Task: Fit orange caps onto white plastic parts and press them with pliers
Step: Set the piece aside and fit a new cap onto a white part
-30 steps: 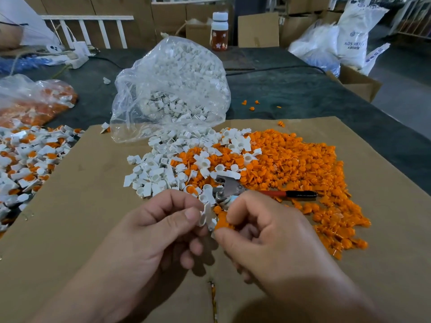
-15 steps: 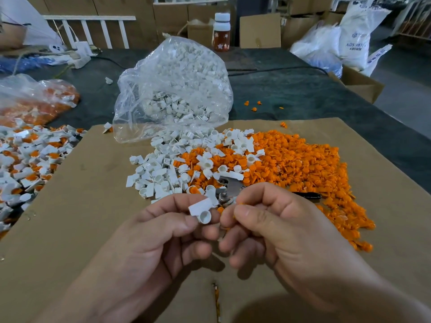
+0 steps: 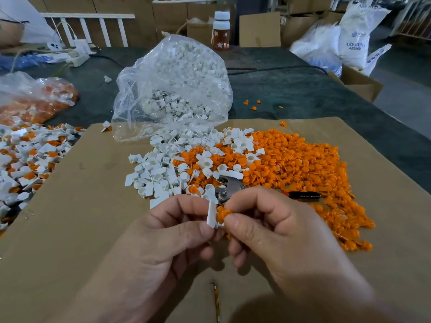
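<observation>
My left hand (image 3: 170, 234) pinches a white plastic part (image 3: 212, 214) between thumb and forefinger, held upright above the cardboard. My right hand (image 3: 275, 231) pinches an orange cap (image 3: 224, 214) and holds it against the side of that white part. Just behind my fingers the pliers (image 3: 229, 186) lie on the parts, their metal jaws toward me and a red and black handle (image 3: 303, 195) pointing right. A pile of loose white parts (image 3: 161, 173) lies left of a wide pile of orange caps (image 3: 303, 169).
A brown cardboard sheet (image 3: 70, 217) covers the dark table. A clear bag of white parts (image 3: 172, 89) stands behind the piles. Assembled white-and-orange pieces (image 3: 25, 157) are heaped at the left, with a bag of orange caps (image 3: 39, 101) behind. A bottle (image 3: 220, 31) stands at the back.
The white part has turned from lying sideways in my left fingers to standing upright. My right hand has brought an orange cap up against it.
</observation>
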Demonstrator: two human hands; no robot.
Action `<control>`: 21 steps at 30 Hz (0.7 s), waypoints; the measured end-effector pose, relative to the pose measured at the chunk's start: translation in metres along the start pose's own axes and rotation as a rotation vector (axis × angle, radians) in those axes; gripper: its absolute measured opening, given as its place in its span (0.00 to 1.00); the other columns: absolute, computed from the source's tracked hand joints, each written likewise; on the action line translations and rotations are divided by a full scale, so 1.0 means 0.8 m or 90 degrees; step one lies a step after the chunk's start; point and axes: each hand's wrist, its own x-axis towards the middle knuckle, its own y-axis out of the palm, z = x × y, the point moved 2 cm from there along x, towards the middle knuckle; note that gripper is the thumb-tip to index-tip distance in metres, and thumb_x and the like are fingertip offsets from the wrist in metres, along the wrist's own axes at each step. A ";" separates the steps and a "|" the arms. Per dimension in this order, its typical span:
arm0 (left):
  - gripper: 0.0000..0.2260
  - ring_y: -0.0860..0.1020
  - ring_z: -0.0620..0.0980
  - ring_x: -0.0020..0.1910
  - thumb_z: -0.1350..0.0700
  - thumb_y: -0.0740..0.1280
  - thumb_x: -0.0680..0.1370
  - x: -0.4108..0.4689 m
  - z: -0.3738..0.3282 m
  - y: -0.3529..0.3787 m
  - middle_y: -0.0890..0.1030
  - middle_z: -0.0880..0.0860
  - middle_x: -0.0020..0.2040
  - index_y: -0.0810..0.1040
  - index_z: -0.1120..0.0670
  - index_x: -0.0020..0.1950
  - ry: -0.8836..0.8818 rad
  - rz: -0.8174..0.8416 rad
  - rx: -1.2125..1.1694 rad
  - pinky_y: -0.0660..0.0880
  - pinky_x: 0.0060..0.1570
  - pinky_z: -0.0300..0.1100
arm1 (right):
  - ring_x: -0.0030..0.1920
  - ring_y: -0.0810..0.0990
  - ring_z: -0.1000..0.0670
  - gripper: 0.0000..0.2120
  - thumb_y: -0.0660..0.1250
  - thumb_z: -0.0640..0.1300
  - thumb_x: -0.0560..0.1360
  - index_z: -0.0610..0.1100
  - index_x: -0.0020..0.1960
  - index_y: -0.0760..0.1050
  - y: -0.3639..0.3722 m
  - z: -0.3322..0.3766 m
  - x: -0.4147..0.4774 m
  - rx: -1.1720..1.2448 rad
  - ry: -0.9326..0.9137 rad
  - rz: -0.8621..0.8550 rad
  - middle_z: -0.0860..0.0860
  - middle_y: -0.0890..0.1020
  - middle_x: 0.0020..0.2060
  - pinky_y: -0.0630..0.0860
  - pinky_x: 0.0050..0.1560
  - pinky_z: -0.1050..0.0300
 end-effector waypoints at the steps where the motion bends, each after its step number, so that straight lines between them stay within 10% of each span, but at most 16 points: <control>1: 0.18 0.81 0.50 0.32 0.61 0.81 0.53 0.000 0.001 0.000 0.82 0.59 0.36 0.85 0.58 0.41 0.000 -0.001 -0.003 0.77 0.27 0.38 | 0.31 0.82 0.52 0.06 0.68 0.52 0.72 0.58 0.48 0.79 0.000 0.000 -0.002 -0.054 -0.022 -0.014 0.51 0.82 0.32 0.81 0.32 0.54; 8: 0.25 0.81 0.51 0.31 0.57 0.86 0.47 0.000 0.003 0.003 0.82 0.60 0.35 0.85 0.60 0.41 0.022 -0.003 -0.017 0.78 0.29 0.38 | 0.32 0.82 0.56 0.05 0.69 0.47 0.76 0.57 0.47 0.79 0.000 0.013 -0.007 -0.147 -0.085 -0.007 0.55 0.81 0.33 0.77 0.31 0.67; 16: 0.26 0.82 0.53 0.31 0.57 0.87 0.45 -0.001 0.002 0.005 0.82 0.63 0.34 0.85 0.61 0.39 0.032 -0.024 -0.005 0.79 0.29 0.39 | 0.36 0.81 0.54 0.02 0.68 0.53 0.76 0.60 0.48 0.77 0.000 0.013 -0.005 -0.218 -0.098 -0.021 0.58 0.81 0.39 0.79 0.33 0.58; 21: 0.11 0.75 0.55 0.27 0.67 0.75 0.60 -0.006 -0.001 0.016 0.77 0.65 0.32 0.83 0.64 0.41 -0.001 -0.015 0.050 0.75 0.28 0.44 | 0.43 0.76 0.60 0.03 0.64 0.54 0.76 0.56 0.46 0.74 0.003 0.016 -0.006 -0.446 -0.216 -0.048 0.61 0.76 0.41 0.71 0.40 0.66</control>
